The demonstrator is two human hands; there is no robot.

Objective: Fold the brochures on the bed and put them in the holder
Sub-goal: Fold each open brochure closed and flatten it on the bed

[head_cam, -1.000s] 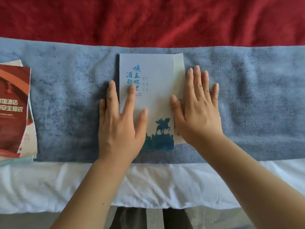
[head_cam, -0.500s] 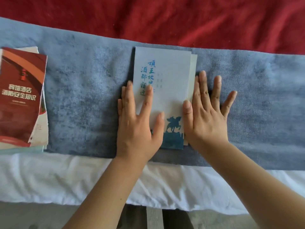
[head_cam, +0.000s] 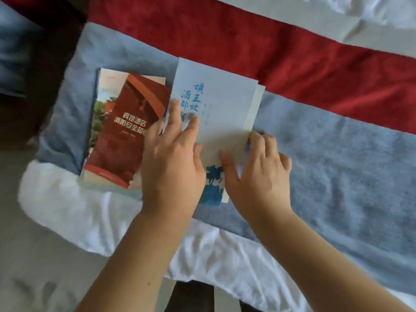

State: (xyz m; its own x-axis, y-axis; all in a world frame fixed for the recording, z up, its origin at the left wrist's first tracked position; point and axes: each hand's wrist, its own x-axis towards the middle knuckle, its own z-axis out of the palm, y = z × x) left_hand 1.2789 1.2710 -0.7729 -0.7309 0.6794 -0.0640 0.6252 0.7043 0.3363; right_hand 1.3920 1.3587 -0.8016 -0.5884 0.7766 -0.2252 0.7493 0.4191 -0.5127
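Pale blue brochure (head_cam: 225, 104) folded, on the bed's grey runner (head_cam: 337, 154) beside the red stack (head_cam: 121, 131). My left hand (head_cam: 171, 163) presses flat to steady it; right hand (head_cam: 258, 172) pinches its edge, likely to lift.

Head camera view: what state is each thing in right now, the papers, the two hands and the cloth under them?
Grey-blue fleece towel: spread flat on the bed.
Pale blue paper brochure with blue writing: folded, lying on the towel, cream panel peeking along its right edge.
Stack of red-covered brochures: folded, piled at its left.
Left hand: fingers straight, pressing the pale brochure.
Right hand: thumb on top, fingers curled at its right edge.
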